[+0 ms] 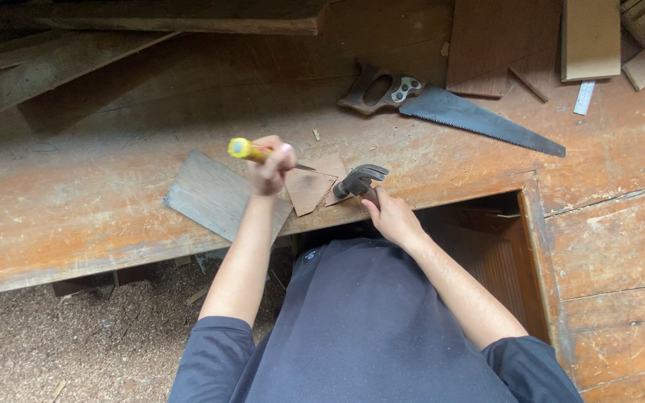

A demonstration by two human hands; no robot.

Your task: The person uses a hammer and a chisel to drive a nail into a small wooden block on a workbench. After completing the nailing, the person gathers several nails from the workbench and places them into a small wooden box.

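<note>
My left hand (270,168) grips a yellow-handled chisel (249,151), its thin metal blade pointing right onto a small brown wood piece (309,188) on the workbench (76,201). My right hand (390,216) holds a claw hammer (360,180) by its handle. The dark hammer head rests just right of the wood piece, close to the blade tip. A second thin wood piece lies partly under the hammer head.
A grey flat board (214,195) lies left of my left hand at the bench's front edge. A handsaw (449,108) and a steel ruler (584,97) lie further back. Boards (591,37) are stacked at the rear. Sawdust covers the floor (76,336).
</note>
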